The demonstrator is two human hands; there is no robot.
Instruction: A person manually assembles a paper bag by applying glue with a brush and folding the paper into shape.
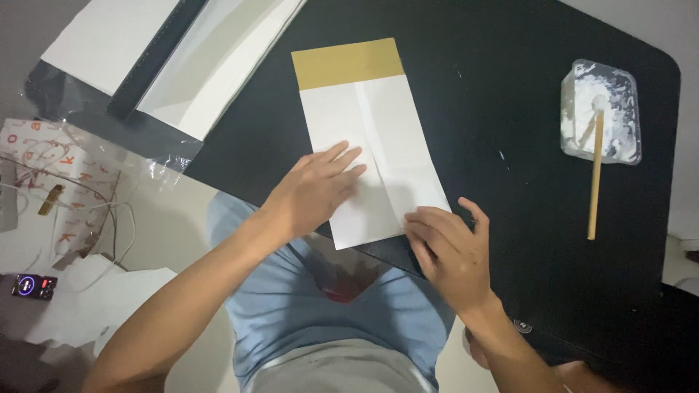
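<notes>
lying lengthwise away, gold end far: folded paper [378, 138] under both flat hands

Head-worn, looking steeply down from close above. Faces a black table [553, 218] across the lap. Only one view.

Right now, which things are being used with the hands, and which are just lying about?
In use:
left hand and right hand, both flat on the folded white paper sheet with a gold strip; black tabletop.

Lying about:
clear plastic tub of white paste holding a wooden stick; white boards; small black gadget.
</notes>
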